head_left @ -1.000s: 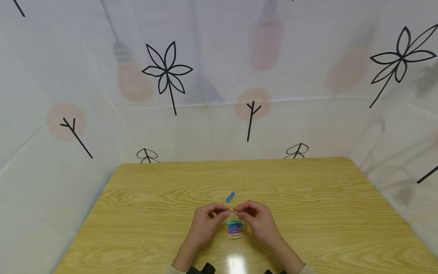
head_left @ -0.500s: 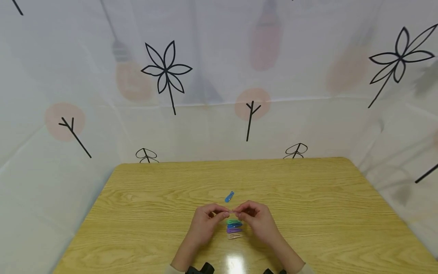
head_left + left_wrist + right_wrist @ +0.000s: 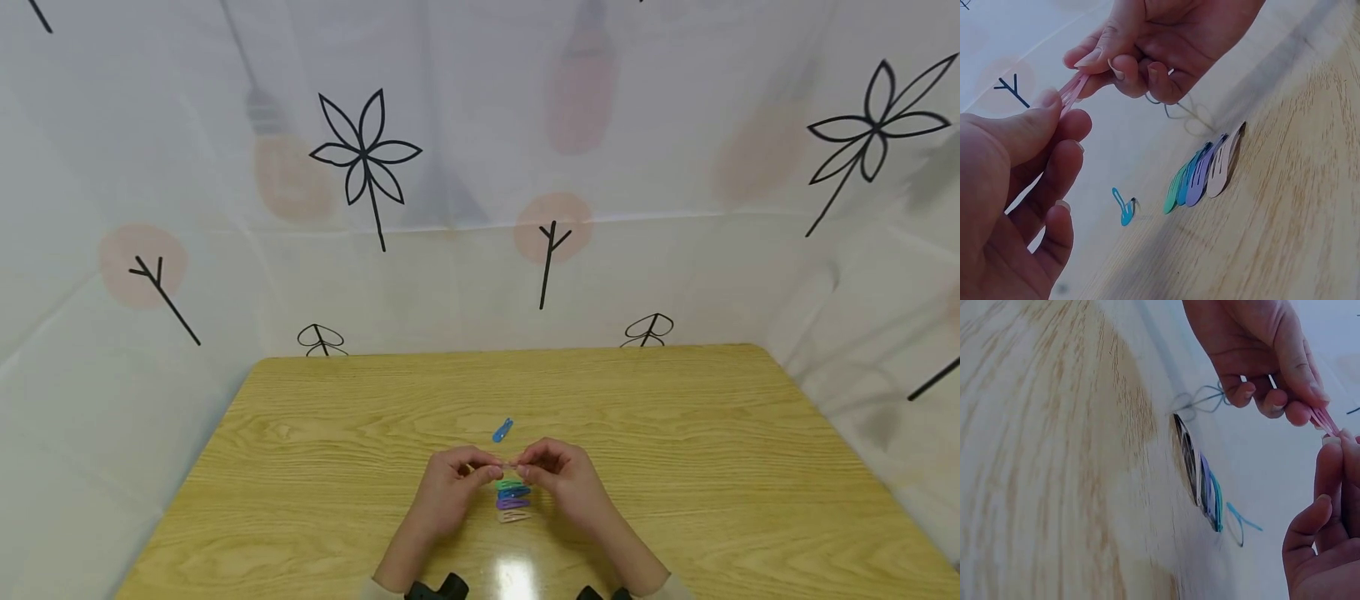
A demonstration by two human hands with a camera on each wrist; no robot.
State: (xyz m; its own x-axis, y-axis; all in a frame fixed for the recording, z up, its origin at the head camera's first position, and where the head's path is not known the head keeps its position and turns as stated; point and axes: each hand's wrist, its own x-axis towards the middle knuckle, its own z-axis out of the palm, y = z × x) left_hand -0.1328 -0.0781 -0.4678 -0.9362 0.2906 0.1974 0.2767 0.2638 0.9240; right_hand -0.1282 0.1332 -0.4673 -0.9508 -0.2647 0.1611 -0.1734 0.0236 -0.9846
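Note:
A pink snap hair clip (image 3: 1074, 92) is held up off the table between both hands. My left hand (image 3: 448, 493) pinches one end with thumb and forefinger. At the other end, the thumb and fingertips of my right hand (image 3: 567, 492) grip it. Fingertips hide much of the clip, so I cannot tell whether it is snapped open. Below the hands lies a row of snap clips side by side: green (image 3: 1173, 190), blue (image 3: 1188, 181), purple (image 3: 1200, 179) and pale pink (image 3: 1220, 170). Beyond the hands lies a separate blue clip (image 3: 502, 430), its parts spread apart in the left wrist view.
The wooden table (image 3: 337, 433) extends around the hands on all sides. A white patterned cloth (image 3: 465, 283) hangs behind its far edge and along both sides. Dark wrist-camera parts (image 3: 442, 587) show at the bottom of the head view.
Both hands stay almost in place and keep hold of the pink clip, with only slight finger movement. The clips on the table lie as before.

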